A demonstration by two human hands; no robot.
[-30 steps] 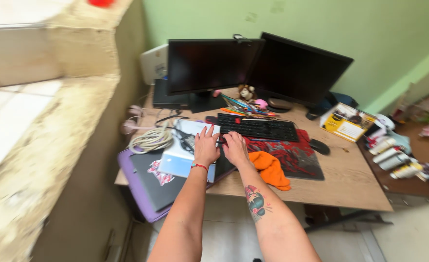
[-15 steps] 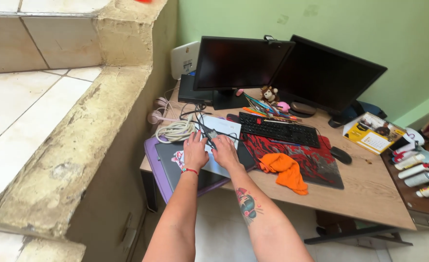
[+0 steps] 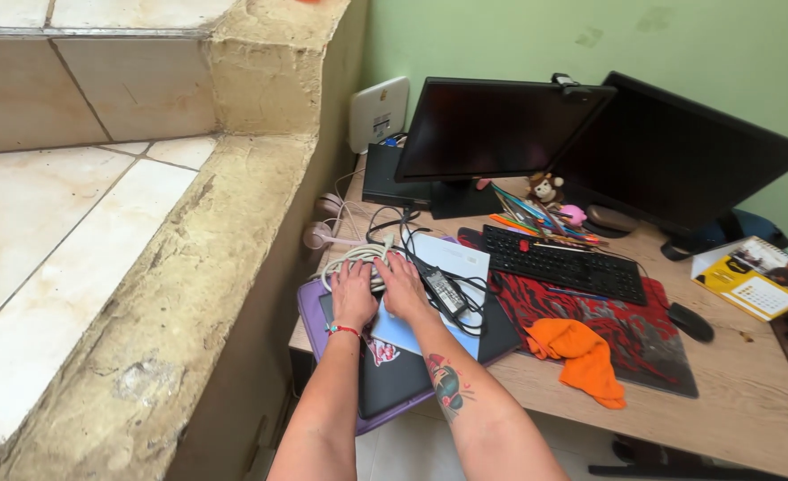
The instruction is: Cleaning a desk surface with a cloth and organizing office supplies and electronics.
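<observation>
Both hands are at the left end of the wooden desk (image 3: 750, 419), side by side and almost touching. The left hand (image 3: 353, 296) lies palm down, its fingers spread a little, with the fingertips on the coiled bundle of pale grey cable (image 3: 351, 258). The coil is at twelve o'clock from this hand, just under the fingertips, and its long axis runs across, from nine to three o'clock.

The right hand (image 3: 403, 287) is also palm down and flat. It rests at the coil's right end, on the edge of the pale blue folder (image 3: 434, 294). I cannot tell whether any finger is curled around the cable.

The black power adapter (image 3: 446, 289) lies at three o'clock from the right hand, just beside it. Its long axis points toward five o'clock. Under all this is a black laptop on a purple sleeve (image 3: 312, 307).
</observation>
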